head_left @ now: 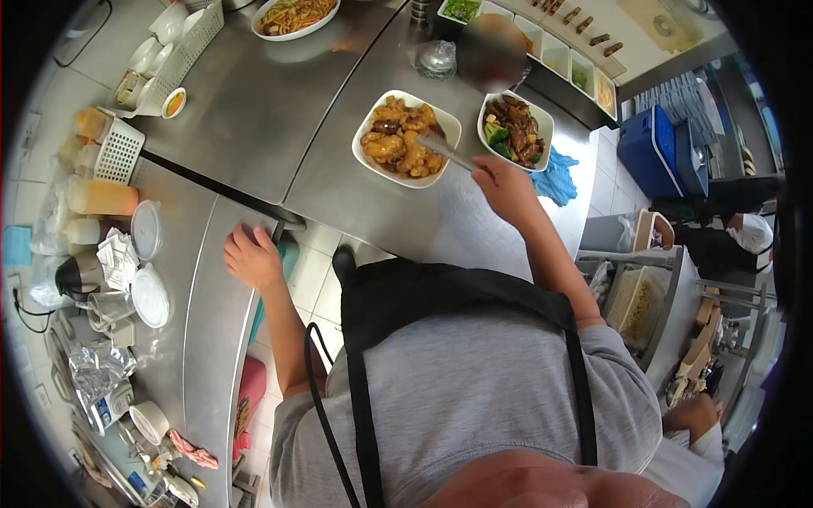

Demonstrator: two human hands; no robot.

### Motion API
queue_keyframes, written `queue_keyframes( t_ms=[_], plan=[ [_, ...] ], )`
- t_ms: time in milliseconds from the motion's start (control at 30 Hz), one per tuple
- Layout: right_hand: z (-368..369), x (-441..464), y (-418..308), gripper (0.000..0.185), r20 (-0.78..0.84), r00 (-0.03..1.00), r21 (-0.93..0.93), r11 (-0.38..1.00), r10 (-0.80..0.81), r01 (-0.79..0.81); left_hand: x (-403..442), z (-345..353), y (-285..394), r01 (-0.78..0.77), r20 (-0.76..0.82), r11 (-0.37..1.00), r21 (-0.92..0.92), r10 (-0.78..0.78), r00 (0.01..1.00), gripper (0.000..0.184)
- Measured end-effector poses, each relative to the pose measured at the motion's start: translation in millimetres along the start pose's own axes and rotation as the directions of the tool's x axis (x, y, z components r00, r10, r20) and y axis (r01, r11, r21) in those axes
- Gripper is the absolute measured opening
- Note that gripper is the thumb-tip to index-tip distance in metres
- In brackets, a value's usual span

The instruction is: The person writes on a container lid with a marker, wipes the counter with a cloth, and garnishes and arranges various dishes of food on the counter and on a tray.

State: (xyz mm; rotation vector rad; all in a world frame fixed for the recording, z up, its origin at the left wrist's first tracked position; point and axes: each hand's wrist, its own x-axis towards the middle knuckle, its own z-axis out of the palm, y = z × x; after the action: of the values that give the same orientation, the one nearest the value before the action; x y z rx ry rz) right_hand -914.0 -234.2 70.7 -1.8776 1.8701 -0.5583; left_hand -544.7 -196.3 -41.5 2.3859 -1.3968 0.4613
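Note:
My right hand (pixel 505 188) is closed around a pair of metal tongs (pixel 453 154). The tips of the tongs reach into the glazed fried pieces (pixel 402 140) in a white square bowl (pixel 373 172) on the steel table. Just right of it, a second white bowl (pixel 548 127) holds dark sliced meat (pixel 518 118) with broccoli. My left hand (pixel 254 258) lies on the edge of the steel counter (pixel 207 279), fingers spread and holding nothing.
A blue cloth (pixel 556 176) lies by the second bowl. Garnish containers (pixel 555 57) line the back right. A noodle plate (pixel 292 35) stands at the far side. Lids (pixel 151 296) and an orange bottle (pixel 103 197) sit left. Another person (pixel 690 432) is at lower right.

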Motion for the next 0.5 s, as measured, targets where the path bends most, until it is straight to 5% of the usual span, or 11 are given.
queue_keyframes(
  t_ms=[67,267,500],
  plan=[
    [-3.0,6.0,5.7,0.025,-0.134,0.977,-0.103,0.983,-0.166,0.153,-1.6,-0.3,-0.1,0.000,-0.002,1.000,0.002,0.000,1.000,0.036],
    [6.9,27.7,-3.9,0.021,-0.064,0.984,-0.293,0.945,-0.169,0.144,-0.3,0.5,-0.7,-0.008,-0.012,1.000,0.003,0.008,1.000,0.036],
    [13.8,32.8,6.3,0.023,-0.013,0.996,-0.237,0.968,-0.083,0.078,-2.2,1.6,-1.0,-0.004,-0.014,1.000,-0.005,0.004,1.000,0.037]
  ],
)
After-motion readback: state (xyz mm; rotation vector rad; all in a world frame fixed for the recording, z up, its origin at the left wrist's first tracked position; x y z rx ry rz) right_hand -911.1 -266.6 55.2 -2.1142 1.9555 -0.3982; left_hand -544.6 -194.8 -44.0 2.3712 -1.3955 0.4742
